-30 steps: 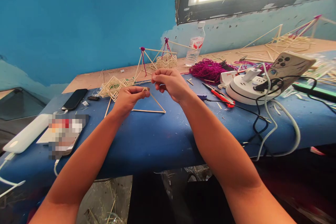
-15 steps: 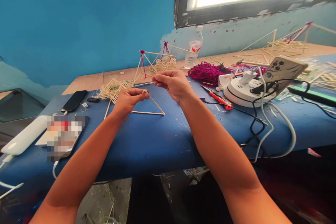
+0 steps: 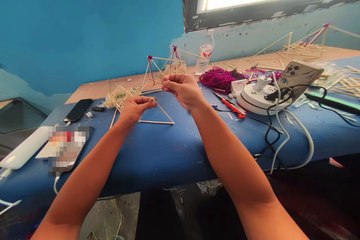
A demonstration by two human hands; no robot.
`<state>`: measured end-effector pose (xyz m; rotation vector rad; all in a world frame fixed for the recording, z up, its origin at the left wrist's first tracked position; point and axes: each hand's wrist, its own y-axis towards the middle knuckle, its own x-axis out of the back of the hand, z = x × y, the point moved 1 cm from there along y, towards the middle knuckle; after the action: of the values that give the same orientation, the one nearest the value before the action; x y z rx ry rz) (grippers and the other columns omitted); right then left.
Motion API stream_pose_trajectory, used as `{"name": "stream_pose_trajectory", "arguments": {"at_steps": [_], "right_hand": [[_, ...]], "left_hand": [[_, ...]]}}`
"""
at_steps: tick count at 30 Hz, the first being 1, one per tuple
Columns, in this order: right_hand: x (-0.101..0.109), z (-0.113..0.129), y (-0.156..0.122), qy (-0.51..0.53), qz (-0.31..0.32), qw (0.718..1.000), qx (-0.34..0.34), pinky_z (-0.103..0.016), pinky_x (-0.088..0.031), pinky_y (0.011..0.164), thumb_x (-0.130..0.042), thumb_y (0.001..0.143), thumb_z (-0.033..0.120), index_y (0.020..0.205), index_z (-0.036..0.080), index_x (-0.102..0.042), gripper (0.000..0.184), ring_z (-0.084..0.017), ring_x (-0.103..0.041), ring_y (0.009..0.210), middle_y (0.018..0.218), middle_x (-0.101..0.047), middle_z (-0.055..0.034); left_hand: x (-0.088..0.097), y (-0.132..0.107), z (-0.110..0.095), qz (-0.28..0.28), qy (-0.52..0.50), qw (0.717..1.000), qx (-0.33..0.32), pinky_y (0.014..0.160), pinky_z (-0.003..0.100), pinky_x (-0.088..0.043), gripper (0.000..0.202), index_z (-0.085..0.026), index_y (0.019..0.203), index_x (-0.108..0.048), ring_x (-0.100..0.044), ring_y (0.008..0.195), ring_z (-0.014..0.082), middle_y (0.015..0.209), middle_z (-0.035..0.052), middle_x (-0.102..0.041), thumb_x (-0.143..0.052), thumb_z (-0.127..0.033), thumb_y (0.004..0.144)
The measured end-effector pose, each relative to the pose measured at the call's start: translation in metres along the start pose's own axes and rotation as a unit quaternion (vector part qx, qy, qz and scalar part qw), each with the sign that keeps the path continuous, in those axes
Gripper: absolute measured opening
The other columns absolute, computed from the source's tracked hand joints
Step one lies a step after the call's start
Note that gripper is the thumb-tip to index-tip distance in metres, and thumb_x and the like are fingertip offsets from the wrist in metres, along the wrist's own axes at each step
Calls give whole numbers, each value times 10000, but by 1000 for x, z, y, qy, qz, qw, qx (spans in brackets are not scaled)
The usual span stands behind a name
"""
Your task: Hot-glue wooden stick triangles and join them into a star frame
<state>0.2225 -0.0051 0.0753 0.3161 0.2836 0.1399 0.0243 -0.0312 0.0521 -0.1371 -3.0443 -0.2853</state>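
A triangle of thin straw sticks (image 3: pixel 157 121) lies on the blue table (image 3: pixel 168 146). My left hand (image 3: pixel 134 108) is closed in a pinch on the triangle's top corner. My right hand (image 3: pixel 182 89) hovers just above and to the right of it, fingers curled in a pinch; what it holds is too fine to make out. Behind the hands stand straw pyramids tied with magenta yarn (image 3: pixel 153 69) and a flat woven straw piece (image 3: pixel 119 95).
A pile of magenta yarn (image 3: pixel 218 78), a red cutter (image 3: pixel 232 105), a round power strip (image 3: pixel 261 99) with cables and a propped phone (image 3: pixel 299 75) sit to the right. A water bottle (image 3: pixel 204 57) stands behind. Phones (image 3: pixel 77 109) and a white charger lie left.
The hands have stayed at the triangle's top corner. The right hand rose slightly. The view drifted a little to the right.
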Motion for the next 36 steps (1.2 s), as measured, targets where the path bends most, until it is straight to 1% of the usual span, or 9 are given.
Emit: {"name": "stream_pose_trajectory", "arguments": {"at_steps": [9,12,17,19,21,22,24,30,36], "right_hand": [[-5,0,-1,19,-21,1000,-2,-255,-606,800,-870,761,183,830,173,-764,127,-91,-654,725,830,-746,-9],[-1,2,0,-27,-39,999,-4,-256,-579,756,-836,850,262,811,186,-752,119,-108,-656,733,807,-741,-18],[4,2,3,-125,-46,991,31,-282,-526,804,-759,944,414,733,204,-701,303,-138,-675,810,815,-738,-30],[4,0,4,-146,-51,987,49,-296,-520,818,-752,925,408,708,209,-676,304,-146,-656,807,789,-716,-22],[4,-3,4,-158,-51,984,61,-299,-518,804,-789,831,314,748,208,-696,163,-149,-640,801,790,-712,-10],[4,-3,4,-162,-48,983,67,-297,-519,796,-795,778,258,782,205,-717,95,-150,-639,802,803,-720,-6],[2,-4,2,-167,-27,983,74,-295,-519,782,-778,718,196,833,195,-753,117,-146,-639,793,825,-735,-4],[-10,-1,-10,-184,101,976,48,-292,-476,665,-762,780,279,790,192,-784,90,-138,-606,700,724,-702,1],[-15,-1,-14,-182,132,973,47,-281,-456,649,-781,780,305,745,181,-769,130,-127,-601,697,738,-719,-9]], "left_hand": [[1,0,0,0,7,1000,-4,878,363,-543,355,-233,678,-860,-720,895,241,865,79,-839,-1058,-470,504],[1,0,0,1,7,1000,-7,904,372,-551,384,-235,693,-866,-733,932,256,889,89,-847,-1064,-498,495],[2,0,1,1,11,1000,-7,889,373,-558,396,-231,710,-867,-739,929,255,897,91,-848,-1059,-512,507],[1,0,1,3,9,1000,-6,881,371,-559,385,-233,710,-868,-740,927,255,901,92,-849,-1057,-504,512],[1,0,1,1,4,1000,-5,882,368,-557,378,-234,704,-868,-740,928,253,899,93,-849,-1059,-491,504],[1,0,1,0,2,1000,-6,883,365,-554,375,-234,701,-868,-739,927,251,895,92,-848,-1060,-484,498],[1,0,0,2,-1,1000,-8,875,358,-545,366,-236,697,-870,-732,912,243,884,85,-847,-1061,-476,497],[1,0,-1,19,7,999,-27,765,342,-487,363,-232,699,-874,-650,732,188,755,44,-794,-1053,-509,545],[0,0,-3,42,-5,998,-39,788,332,-484,376,-229,697,-872,-641,742,176,767,48,-802,-1056,-528,562]]}}
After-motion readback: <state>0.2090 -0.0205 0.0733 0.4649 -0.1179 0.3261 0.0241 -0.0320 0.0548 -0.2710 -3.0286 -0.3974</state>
